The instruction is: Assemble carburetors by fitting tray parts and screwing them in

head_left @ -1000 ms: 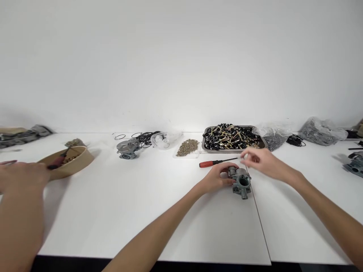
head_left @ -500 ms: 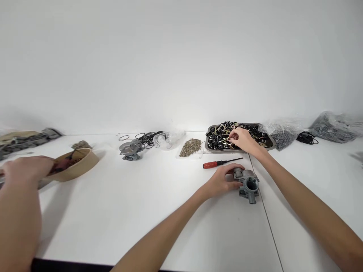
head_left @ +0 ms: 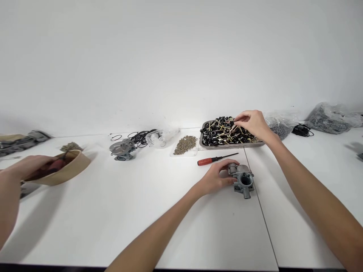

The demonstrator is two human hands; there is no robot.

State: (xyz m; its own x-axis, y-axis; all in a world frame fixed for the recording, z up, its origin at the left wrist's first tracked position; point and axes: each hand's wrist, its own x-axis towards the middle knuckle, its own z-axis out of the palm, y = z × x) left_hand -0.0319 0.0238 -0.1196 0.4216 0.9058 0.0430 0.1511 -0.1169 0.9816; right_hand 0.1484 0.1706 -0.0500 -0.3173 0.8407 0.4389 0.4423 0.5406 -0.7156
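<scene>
Our left hand (head_left: pixel 216 179) grasps a grey metal carburetor (head_left: pixel 244 182) by its left side, thumb and fingers around the small upper cylinder. It sits on the white table (head_left: pixel 215 234), beside the seam, its round opening facing us. Our right hand (head_left: pixel 253 122) is over the metal tray (head_left: pixel 231 145), finger and thumb drawn close at the heaped black and gold parts (head_left: pixel 221 132); we cannot tell whether they pinch one. Between carburetor and tray lies a red-handled screwdriver (head_left: pixel 214 159), directly in the way. Left of the tray we see small brass pieces (head_left: pixel 185 144), a clear plastic bag (head_left: pixel 166 137), black rings (head_left: pixel 142 138) and a second carburetor (head_left: pixel 123 149). Farther left, a co-worker's hand (head_left: pixel 35 166) reaches over a beige bowl (head_left: pixel 74 170). Right of the tray stand a bag of small dark parts (head_left: pixel 280 126), a black bundle (head_left: pixel 301 130) and a larger bag (head_left: pixel 326 119).
</scene>
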